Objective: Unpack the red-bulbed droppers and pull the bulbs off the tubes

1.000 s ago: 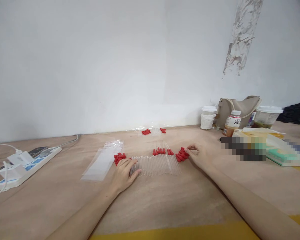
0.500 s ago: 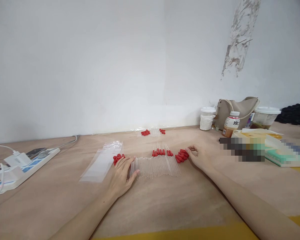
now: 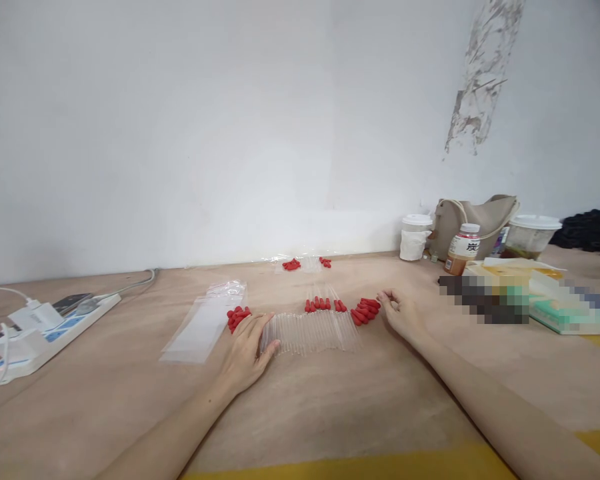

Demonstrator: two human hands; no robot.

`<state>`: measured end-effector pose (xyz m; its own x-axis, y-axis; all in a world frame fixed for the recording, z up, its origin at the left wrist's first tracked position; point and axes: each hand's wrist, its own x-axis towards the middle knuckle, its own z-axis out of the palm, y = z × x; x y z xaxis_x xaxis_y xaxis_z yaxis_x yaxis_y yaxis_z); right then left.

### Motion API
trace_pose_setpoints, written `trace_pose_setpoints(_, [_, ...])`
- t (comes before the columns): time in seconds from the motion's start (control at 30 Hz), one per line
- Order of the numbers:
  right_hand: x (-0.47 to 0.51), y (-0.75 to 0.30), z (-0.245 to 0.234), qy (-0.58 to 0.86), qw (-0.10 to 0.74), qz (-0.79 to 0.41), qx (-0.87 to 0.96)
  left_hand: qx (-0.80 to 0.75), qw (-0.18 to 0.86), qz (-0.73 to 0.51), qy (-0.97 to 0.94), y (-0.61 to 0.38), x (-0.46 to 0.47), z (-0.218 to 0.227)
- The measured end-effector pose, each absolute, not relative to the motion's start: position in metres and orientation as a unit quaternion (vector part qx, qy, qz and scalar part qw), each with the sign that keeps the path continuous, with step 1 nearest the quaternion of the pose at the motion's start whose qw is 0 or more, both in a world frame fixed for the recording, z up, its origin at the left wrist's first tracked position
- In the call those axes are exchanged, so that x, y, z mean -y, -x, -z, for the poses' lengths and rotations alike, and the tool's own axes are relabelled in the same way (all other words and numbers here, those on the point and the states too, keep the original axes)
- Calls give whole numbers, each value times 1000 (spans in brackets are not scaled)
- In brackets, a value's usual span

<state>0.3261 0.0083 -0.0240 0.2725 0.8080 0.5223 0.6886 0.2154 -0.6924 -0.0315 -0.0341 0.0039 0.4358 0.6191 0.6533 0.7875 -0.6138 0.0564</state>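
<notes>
A row of thin glass dropper tubes [image 3: 307, 333] lies side by side on the table. My left hand [image 3: 247, 350] rests at its left end, thumb apart from the fingers, holding nothing. Past the fingertips of that hand is a small pile of red rubber bulbs [image 3: 237, 317]. Several droppers with red bulbs [image 3: 325, 304] lie just behind the row. At its right end sit more red bulbs [image 3: 365, 311], lined up at a slant. Just right of these, my right hand [image 3: 401, 313] has loosely bent fingers, with nothing visible in them.
Clear plastic bags [image 3: 203, 323] lie left of the tubes. A bag with red bulbs [image 3: 291, 265] and tubes is near the wall. At left is a power strip [image 3: 80, 327] with chargers. A lidded cup [image 3: 415, 239], a bottle [image 3: 463, 250] and a beige bag [image 3: 480, 217] stand at right.
My right hand has shifted slightly right, off the slanted red bulbs it was touching. My left hand stays at the end of the tube row.
</notes>
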Motion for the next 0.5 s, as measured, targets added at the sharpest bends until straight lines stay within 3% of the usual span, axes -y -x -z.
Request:
trace_pose_setpoints(0.17, [-5,-319,10,633,500,-15,591,418,119,326,840,31,35,-5])
trace_pose_setpoints(0.37, [-22,-272,-33,720,248,14,648,423,114,322,840,32,34,-2])
trace_pose_setpoints(0.5, [-51,-247,-45,748,205,-38,631,423,104,320,841,32,36,-4])
